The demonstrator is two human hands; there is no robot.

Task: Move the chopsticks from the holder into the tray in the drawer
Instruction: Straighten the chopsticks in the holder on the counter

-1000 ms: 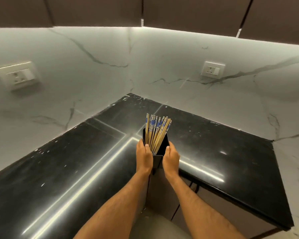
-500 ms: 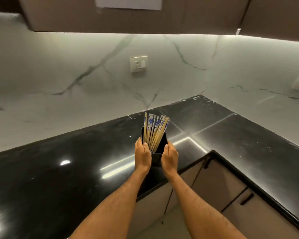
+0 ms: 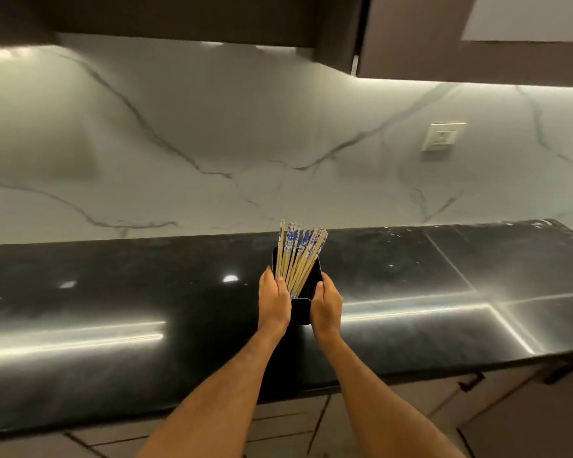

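Chopsticks (image 3: 298,256) are standing together in the black holder (image 3: 301,310), which I am holding between my two hands over the black countertop (image 3: 113,292). My left hand (image 3: 273,300) is gripping the left side of the holder, with the thumb lying on the near rim just beside the sticks and the fingers going around the far side. My right hand (image 3: 326,307) is gripping the right side in the same way, its thumb pointing up along the edge. The chopsticks are leaning a little to the right, and their blue and white tops are rising above both of my hands. I cannot tell if the holder is touching the countertop. Behind it the marble wall (image 3: 212,143) is carrying a socket (image 3: 442,136) to the right.
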